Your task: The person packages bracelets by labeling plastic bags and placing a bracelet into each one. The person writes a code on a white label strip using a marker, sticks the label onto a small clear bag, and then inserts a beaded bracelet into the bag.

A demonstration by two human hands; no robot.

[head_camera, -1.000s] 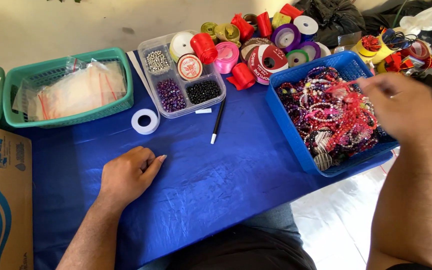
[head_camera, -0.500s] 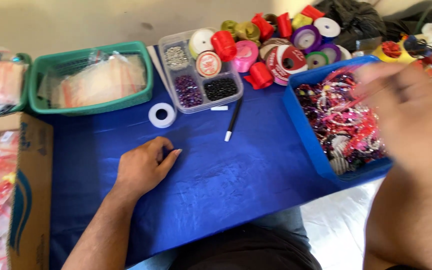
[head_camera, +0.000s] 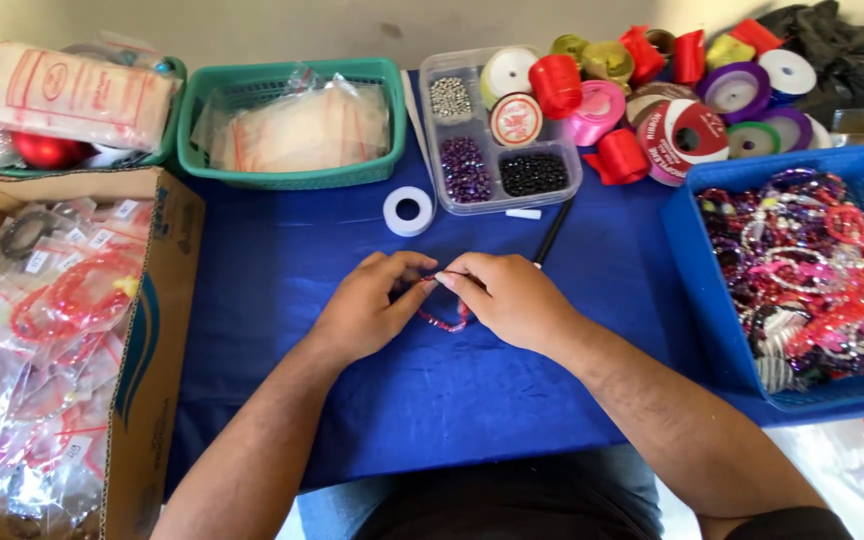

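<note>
Table (head_camera: pixel 472 400), covered in blue cloth, is seen from above. Left of the fingers: open brown cardboard box (head_camera: pixel 157 330) filled with small clear bags of red bracelets. Right of the fingers: blue plastic basket (head_camera: pixel 697 270) heaped with red, pink and purple beaded bracelets. Beyond the fingers, to the left: green plastic basket (head_camera: pixel 292 172) stacked with clear zip bags. Straight beyond the fingers: clear compartment box (head_camera: pixel 500 130) with silver, purple and black beads; ribbon spools (head_camera: pixel 692 110) in red, pink, purple and white are piled past it, to the right.

Left hand (head_camera: pixel 367 305) and right hand (head_camera: pixel 512 298) are rested on the cloth, fingertips met at the middle. A small red beaded bracelet (head_camera: pixel 444 320) is pinched between thumb and forefinger of both hands; its loop is hung just below the fingertips, on the cloth.

Black pen with white cap (head_camera: pixel 552 232) lies just beyond the right fingers. White tape roll (head_camera: pixel 409 211) lies beyond the left fingers, apart from them.
</note>
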